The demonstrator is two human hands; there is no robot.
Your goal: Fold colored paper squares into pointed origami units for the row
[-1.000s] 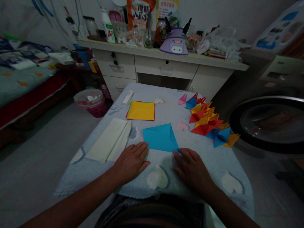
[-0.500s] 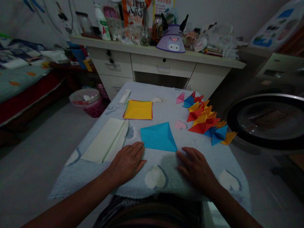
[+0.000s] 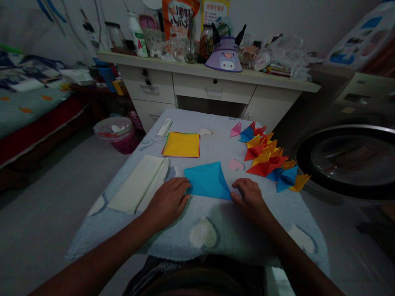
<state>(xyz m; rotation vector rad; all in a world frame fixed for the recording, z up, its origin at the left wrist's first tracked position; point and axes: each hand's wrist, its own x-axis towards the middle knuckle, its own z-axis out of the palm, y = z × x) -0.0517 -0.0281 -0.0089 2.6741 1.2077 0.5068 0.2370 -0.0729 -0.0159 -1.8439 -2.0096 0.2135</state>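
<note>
A sheet of blue origami paper [image 3: 206,181] with folded flaps lies on the cloth-covered table in front of me. My left hand [image 3: 170,200] is at its left edge, fingertips and thumb closing on the lower left corner. At the lower right corner, my right hand [image 3: 249,199] has its thumb against the paper and its fingers curled over. Beyond the blue sheet is a stack of square origami paper [image 3: 181,144], yellow on top. A group of folded paper cranes [image 3: 267,158] in red, orange, yellow, blue and pink stands to the right.
A folded pale paper or cloth [image 3: 137,183] lies left of my left hand. A small white box [image 3: 164,128] and a crumpled white scrap [image 3: 205,131] are farther back. A drawer desk [image 3: 212,86] stands behind the table, a washing machine [image 3: 354,102] at right, a bin [image 3: 115,135] at left.
Both hands have shifted slightly. The right fingers have moved up and curled inward by the corner, and the left fingers and thumb have drawn nearer the left corner. The view has tilted a little.
</note>
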